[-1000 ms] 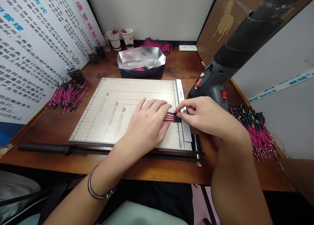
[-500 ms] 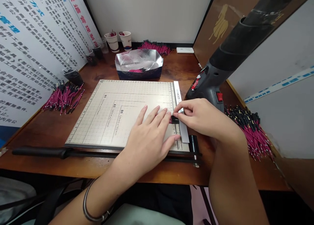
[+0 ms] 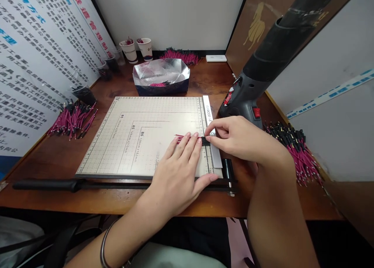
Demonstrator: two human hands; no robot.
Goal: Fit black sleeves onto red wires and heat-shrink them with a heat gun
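A row of pink wires with black ends (image 3: 205, 141) lies on the cream gridded board (image 3: 102, 143) of a paper cutter, the black ends towards the metal ruler strip (image 3: 215, 155). My left hand (image 3: 178, 170) lies flat across the wires, fingers stretched out and covering their middle. At the strip, my right hand (image 3: 233, 137) has thumb and forefinger pinched together by the black ends; whatever is between the fingertips is too small to make out. The cutter's black handle (image 3: 49, 185) lies along the front edge.
Behind the board stands a silver-lined box (image 3: 161, 87) with wires inside. Wire piles lie at left (image 3: 73, 118), right (image 3: 295, 151) and back (image 3: 181, 56). Two paper cups (image 3: 129, 52) stand at the back left. A black heat-gun-like tool (image 3: 254, 81) rises beside my right hand.
My left hand has slid down and slightly back, uncovering the pink ends of the wires. My right hand keeps its pinch at the strip. The whole view has shifted a little.
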